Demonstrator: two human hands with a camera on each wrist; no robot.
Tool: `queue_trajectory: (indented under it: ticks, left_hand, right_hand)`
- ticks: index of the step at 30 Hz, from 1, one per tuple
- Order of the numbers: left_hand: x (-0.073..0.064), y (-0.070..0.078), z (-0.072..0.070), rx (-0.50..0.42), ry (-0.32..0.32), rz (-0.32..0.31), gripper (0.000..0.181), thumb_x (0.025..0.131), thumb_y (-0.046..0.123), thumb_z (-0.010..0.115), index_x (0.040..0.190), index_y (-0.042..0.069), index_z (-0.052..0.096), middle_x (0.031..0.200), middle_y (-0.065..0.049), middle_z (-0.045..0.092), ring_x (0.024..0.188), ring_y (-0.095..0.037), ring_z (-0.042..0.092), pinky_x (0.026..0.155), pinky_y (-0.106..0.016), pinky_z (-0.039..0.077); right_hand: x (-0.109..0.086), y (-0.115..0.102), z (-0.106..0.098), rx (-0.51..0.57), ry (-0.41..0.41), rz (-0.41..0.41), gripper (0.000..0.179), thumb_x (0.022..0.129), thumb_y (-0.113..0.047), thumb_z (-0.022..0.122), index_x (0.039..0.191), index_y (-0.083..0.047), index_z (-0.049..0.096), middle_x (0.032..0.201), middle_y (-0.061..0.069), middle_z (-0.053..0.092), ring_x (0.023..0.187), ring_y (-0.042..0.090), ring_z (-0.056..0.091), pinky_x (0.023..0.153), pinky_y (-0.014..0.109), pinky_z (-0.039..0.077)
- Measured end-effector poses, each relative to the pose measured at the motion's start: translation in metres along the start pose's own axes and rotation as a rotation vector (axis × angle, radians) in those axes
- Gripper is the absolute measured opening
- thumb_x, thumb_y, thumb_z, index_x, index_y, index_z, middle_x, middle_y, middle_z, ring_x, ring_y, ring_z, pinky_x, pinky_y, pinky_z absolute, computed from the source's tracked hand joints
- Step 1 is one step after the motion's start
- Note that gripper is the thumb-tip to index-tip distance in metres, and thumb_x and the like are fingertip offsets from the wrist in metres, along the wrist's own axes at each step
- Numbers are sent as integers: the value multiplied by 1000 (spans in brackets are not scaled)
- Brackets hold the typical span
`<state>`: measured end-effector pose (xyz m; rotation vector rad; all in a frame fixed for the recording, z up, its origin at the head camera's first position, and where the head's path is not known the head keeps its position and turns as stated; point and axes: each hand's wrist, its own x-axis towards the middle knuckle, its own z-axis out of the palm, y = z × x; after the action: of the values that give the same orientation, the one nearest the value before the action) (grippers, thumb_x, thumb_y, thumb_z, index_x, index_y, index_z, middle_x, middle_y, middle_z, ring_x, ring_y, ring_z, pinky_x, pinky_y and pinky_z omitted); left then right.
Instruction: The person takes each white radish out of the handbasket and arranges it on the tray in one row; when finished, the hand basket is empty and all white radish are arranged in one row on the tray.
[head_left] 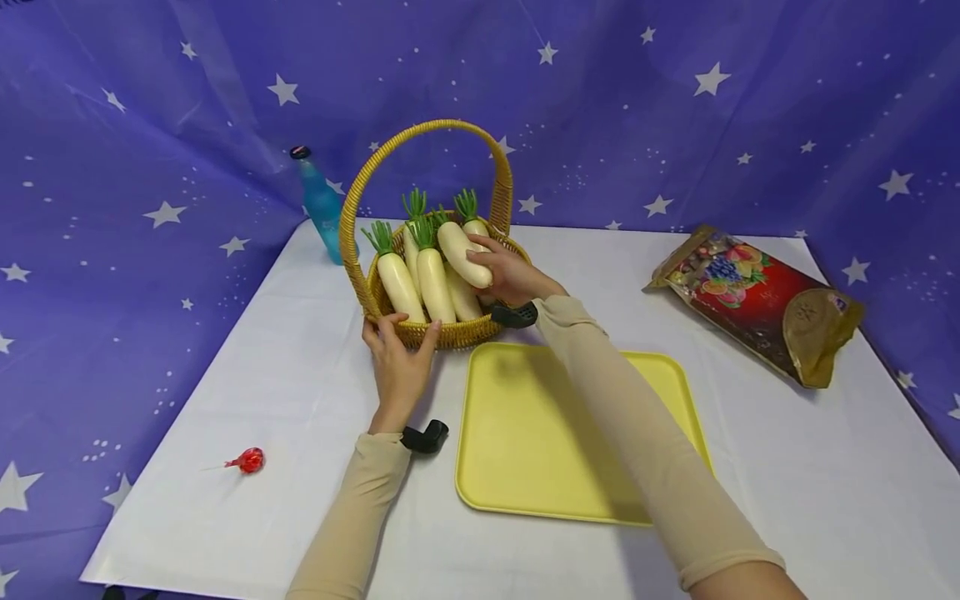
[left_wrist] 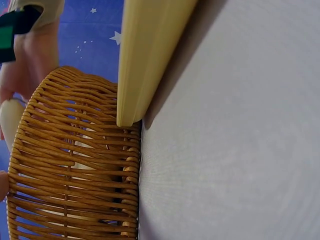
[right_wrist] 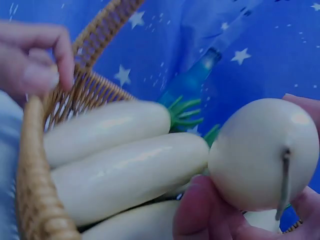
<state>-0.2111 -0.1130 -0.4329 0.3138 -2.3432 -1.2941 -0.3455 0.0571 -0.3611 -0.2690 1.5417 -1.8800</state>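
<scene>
Red lollipop (head_left: 250,460): out on the left of the white table (head_left: 262,367), round and shiny, thin stick pointing left.
Yellow tray (head_left: 525,450): flat, smooth, round-cornered, with a low rim; it sits under the right forearm, near the basket, perhaps for easy reach.
Left hand (head_left: 402,371): well apart from the other, and it's got the basket's near rim, fingers bent over the edge, seemingly to steady the light weave.
Wicker basket (head_left: 450,337): golden-brown, springy-looking strands, tall arched handle.
Right hand (head_left: 510,273): thumb and fingers clamped round one radish's plump middle, probably the surest grip on such a slick surface.
Held radish (head_left: 461,252): there it is, tilted over the basket's right side, glossy white, thin root tail at its tip.
Other radishes (head_left: 435,287): smooth and tapered, leaning in the basket, leafy green tops pointing away.
Printed bag (head_left: 757,300): far right, crinkled and glossy, lying flat.
Blue bottle (head_left: 322,204): behind the basket's left, slim-necked, dark-capped.
Starry cloth (head_left: 420,67): purple-blue, softly creased, closing off the back.
</scene>
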Motion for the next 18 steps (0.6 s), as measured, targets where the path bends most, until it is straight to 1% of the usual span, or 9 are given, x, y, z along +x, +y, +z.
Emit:
queue_trajectory:
  ticks: [1, 2, 5, 8, 9, 12, 14, 16, 18]
  left_hand:
    - [0, 0, 0, 1, -1, -4, 61, 78, 60, 56, 113, 13, 41, 144, -24, 9, 124, -45, 33, 97, -51, 34]
    - [1, -1, -1, 0, -1, -6, 61, 78, 60, 56, 113, 13, 41, 144, -24, 9, 124, -45, 33, 97, -51, 33]
    - [2, -1, -1, 1, 4, -12, 60, 78, 60, 56, 113, 13, 42, 144, -23, 9, 124, -45, 33, 98, -50, 33]
    - [2, -1, 0, -1, 9, -3, 59, 78, 59, 57, 112, 13, 42, 144, -23, 10, 124, -44, 34, 98, -50, 33]
    - [2, -1, 0, -1, 8, -1, 59, 78, 59, 57, 112, 13, 42, 144, -23, 11, 124, -44, 34, 98, -50, 33]
    - [2, 0, 0, 1, 4, 0, 60, 78, 59, 57, 112, 13, 42, 143, -22, 11, 123, -44, 35, 98, -50, 34]
    - [2, 0, 1, 4, 0, -4, 60, 78, 60, 57, 112, 13, 42, 143, -23, 11, 122, -45, 36, 97, -50, 34]
    - [2, -1, 1, 7, 1, -7, 60, 78, 60, 57, 112, 13, 42, 143, -23, 11, 121, -44, 36, 97, -50, 34]
    - [2, -1, 2, 7, 0, -10, 60, 78, 60, 56, 112, 13, 42, 142, -23, 11, 120, -45, 37, 96, -51, 34]
  right_hand:
    - [-2, 0, 0, 16, -18, 0, 50, 98, -23, 39, 142, -29, 18, 134, 8, 35, 100, 18, 46, 82, 38, 36]
    - [-5, 0, 0, 34, -36, -1, 49, 98, -23, 38, 142, -30, 18, 133, 8, 36, 101, 19, 47, 78, 37, 37]
    - [-13, 0, 1, 71, -91, -14, 48, 99, -21, 35, 142, -31, 18, 133, 8, 36, 117, 29, 42, 72, 33, 39]
    - [-26, 1, 3, 90, -122, -36, 48, 99, -19, 34, 142, -32, 17, 140, 8, 31, 130, 31, 32, 79, 33, 40]
    - [-31, 2, 4, 90, -122, -44, 48, 99, -19, 34, 142, -32, 16, 142, 8, 29, 131, 31, 32, 83, 35, 39]
    - [-53, 5, 10, 84, -108, -70, 50, 98, -19, 36, 142, -34, 16, 145, 9, 25, 122, 26, 43, 95, 41, 34]
    - [-70, 9, 14, 65, -105, -92, 53, 98, -18, 38, 143, -33, 15, 144, 9, 25, 117, 22, 46, 99, 45, 31]
    - [-89, 15, 20, 46, -99, -112, 55, 97, -16, 40, 143, -31, 15, 138, 10, 29, 109, 16, 49, 97, 45, 34]
    - [-108, 23, 26, 33, -88, -124, 56, 96, -13, 41, 143, -30, 16, 128, 9, 36, 103, 14, 50, 92, 40, 40]
